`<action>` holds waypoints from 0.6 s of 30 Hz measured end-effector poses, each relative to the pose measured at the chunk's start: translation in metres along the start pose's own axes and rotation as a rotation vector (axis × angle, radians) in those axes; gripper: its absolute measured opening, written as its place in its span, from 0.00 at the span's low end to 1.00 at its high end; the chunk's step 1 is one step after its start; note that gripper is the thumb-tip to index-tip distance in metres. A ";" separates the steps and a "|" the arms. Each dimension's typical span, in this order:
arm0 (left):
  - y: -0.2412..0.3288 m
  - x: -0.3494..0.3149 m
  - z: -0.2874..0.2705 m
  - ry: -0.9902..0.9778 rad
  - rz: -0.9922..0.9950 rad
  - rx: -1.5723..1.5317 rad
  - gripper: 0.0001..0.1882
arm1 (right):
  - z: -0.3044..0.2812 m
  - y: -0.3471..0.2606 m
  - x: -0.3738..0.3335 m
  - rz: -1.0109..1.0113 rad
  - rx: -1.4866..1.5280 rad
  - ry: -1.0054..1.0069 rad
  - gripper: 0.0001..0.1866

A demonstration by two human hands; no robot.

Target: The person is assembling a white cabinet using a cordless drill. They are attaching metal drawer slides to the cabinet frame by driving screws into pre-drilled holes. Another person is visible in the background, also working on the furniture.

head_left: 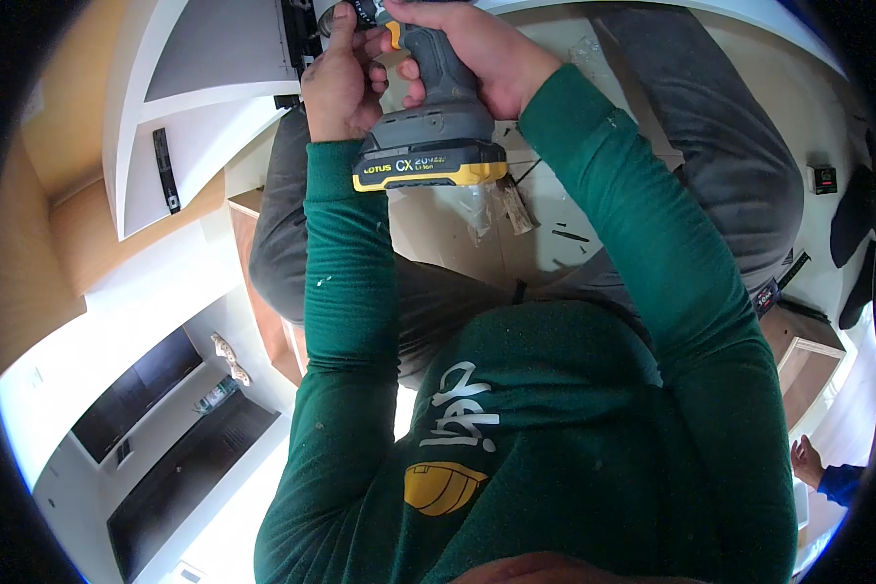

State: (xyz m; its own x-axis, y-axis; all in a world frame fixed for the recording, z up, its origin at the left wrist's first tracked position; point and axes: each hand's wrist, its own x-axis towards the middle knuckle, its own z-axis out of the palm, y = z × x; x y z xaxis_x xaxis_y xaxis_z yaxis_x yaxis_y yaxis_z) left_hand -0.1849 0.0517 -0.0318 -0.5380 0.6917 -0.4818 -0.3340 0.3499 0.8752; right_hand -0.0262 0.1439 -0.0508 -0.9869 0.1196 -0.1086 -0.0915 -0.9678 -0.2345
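Note:
A grey and black cordless drill (pixel 438 73) with a yellow trigger and a black-and-yellow battery (pixel 430 165) is at the top middle. My right hand (pixel 487 49) is wrapped around its upper body and grip, battery end toward me. Beside the drill's front end, my left hand (pixel 341 92) has its thumb raised and fingers curled by the chuck. What its fingertips pinch is too small to make out. A round metal part shows next to that thumb, against the edge of a white cabinet panel (pixel 219 107). The drill's tip is hidden at the upper rim.
A black metal rail (pixel 166 170) lies on the white panel at left. Wood scraps (pixel 516 204), clear plastic and dark bits lie on the floor between my legs. At right are a small black box (pixel 822 179), a wooden box (pixel 810 365) and another person's hand (pixel 806 461).

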 end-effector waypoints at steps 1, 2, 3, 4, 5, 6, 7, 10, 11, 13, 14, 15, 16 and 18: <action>-0.001 0.001 -0.003 -0.012 0.001 -0.004 0.29 | 0.000 0.000 0.000 0.003 0.004 0.001 0.18; 0.001 -0.002 0.001 -0.004 -0.008 -0.006 0.29 | 0.001 0.000 0.001 0.005 0.009 0.003 0.18; 0.003 -0.007 0.006 0.005 -0.017 -0.008 0.29 | 0.000 0.000 0.001 -0.002 0.010 0.018 0.18; 0.004 -0.010 0.010 0.013 -0.027 -0.010 0.29 | 0.000 -0.001 0.001 -0.009 0.012 0.033 0.18; 0.005 -0.010 0.010 0.008 -0.021 -0.008 0.29 | 0.001 0.000 0.001 -0.013 0.012 0.045 0.18; 0.006 -0.007 0.009 0.002 -0.015 -0.006 0.29 | 0.001 0.000 0.001 -0.008 0.005 0.031 0.18; 0.006 -0.004 0.008 -0.004 -0.010 -0.004 0.29 | 0.000 -0.001 0.000 -0.003 -0.003 0.017 0.18; 0.002 -0.001 0.000 -0.026 0.056 0.007 0.30 | -0.001 0.000 0.003 -0.031 -0.040 0.036 0.18; 0.001 -0.001 0.001 -0.031 0.053 0.000 0.29 | -0.001 0.002 0.003 -0.052 -0.049 0.055 0.17; 0.001 -0.002 0.004 -0.041 0.048 -0.014 0.29 | -0.001 0.001 0.004 -0.042 -0.040 0.056 0.17; 0.002 -0.001 0.003 -0.042 0.040 -0.011 0.29 | -0.001 0.000 0.004 -0.037 -0.036 0.054 0.17; 0.002 0.001 0.002 -0.043 0.032 -0.009 0.29 | -0.002 0.000 0.004 -0.044 -0.054 0.048 0.17; 0.001 0.002 0.001 -0.043 0.025 -0.007 0.29 | -0.005 0.001 0.004 -0.052 -0.072 0.042 0.18; 0.000 0.002 0.001 -0.028 0.025 -0.021 0.29 | -0.005 0.001 0.004 -0.054 -0.079 0.040 0.18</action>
State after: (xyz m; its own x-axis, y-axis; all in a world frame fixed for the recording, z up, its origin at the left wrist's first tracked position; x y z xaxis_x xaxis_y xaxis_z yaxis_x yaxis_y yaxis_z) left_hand -0.1847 0.0536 -0.0329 -0.5244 0.7178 -0.4580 -0.3371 0.3189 0.8858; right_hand -0.0296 0.1447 -0.0561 -0.9744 0.1820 -0.1321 -0.1325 -0.9393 -0.3163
